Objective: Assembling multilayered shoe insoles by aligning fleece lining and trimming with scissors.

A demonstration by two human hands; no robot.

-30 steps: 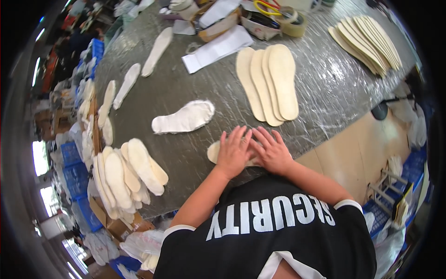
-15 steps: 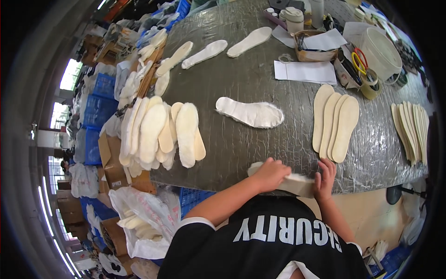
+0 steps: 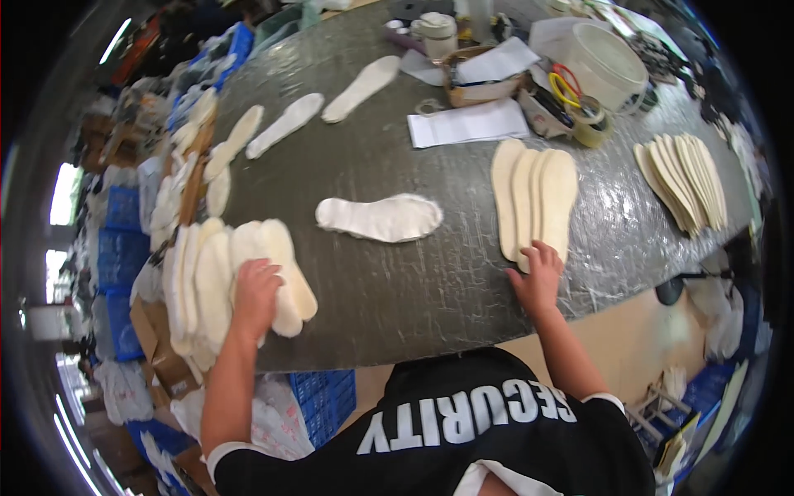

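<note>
My left hand point(image 3: 258, 296) lies over the heap of cream fluffy insoles point(image 3: 217, 264) at the left of the table, its fingers loosely stretched across them. Part of the heap is hidden beneath it. My right hand point(image 3: 539, 277) touches the lower ends of several smooth beige insoles point(image 3: 536, 194), fanned out side by side; its thumb stands apart from its fingers. Between the hands, farther back, a single white insole point(image 3: 379, 218) with a fuzzy edge lies crosswise on the table.
More pale insoles point(image 3: 285, 126) lie along the table's far left. A stack of beige insoles point(image 3: 686, 183) stands at the right. White paper point(image 3: 469, 124), a clear bucket point(image 3: 597, 68), a tape roll point(image 3: 592, 131) and a cup point(image 3: 436, 37) occupy the back. A blue crate point(image 3: 322, 403) sits below the front edge.
Both hands have parted from an insole piece at the table's front edge. My left hand moved left onto the fluffy heap, my right up to the fanned insoles. The view has shifted too.
</note>
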